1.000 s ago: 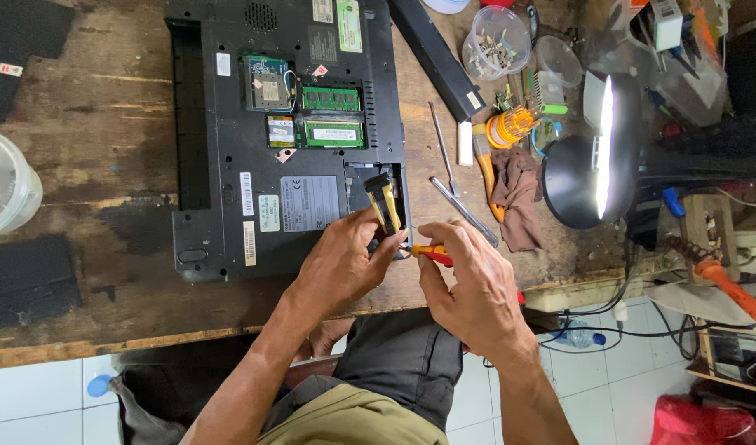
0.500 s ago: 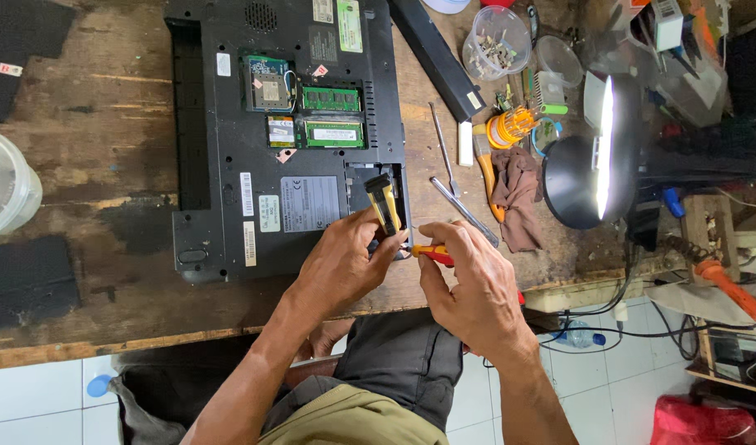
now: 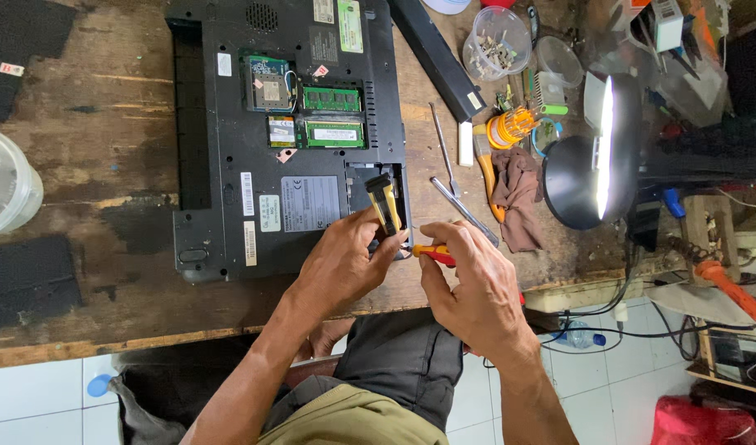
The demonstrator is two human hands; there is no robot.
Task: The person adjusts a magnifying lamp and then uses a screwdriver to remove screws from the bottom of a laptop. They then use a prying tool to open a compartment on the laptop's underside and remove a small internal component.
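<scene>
Head view: upturned black laptop point(image 3: 287, 140) on worn wooden surface point(image 3: 106, 156), memory bay uncovered. Left hand point(image 3: 341, 264) at laptop's 5 o'clock corner, fingers point(image 3: 363, 221) clenched round a yellow-and-black tool point(image 3: 385, 202) standing in the open side bay. Right hand point(image 3: 477, 284) just at 3 o'clock of left, fingers gripping red-and-yellow screwdriver point(image 3: 432, 253), tip toward the same corner. Loose metal tools point(image 3: 454, 198) at 1 o'clock; lit desk lamp point(image 3: 596, 152) at 2 o'clock.

Big label point(image 3: 310, 203): pale grey rectangle, just left of the left grip point(image 3: 345, 264).
Green sticker point(image 3: 350, 15): narrow, far above it.
</scene>
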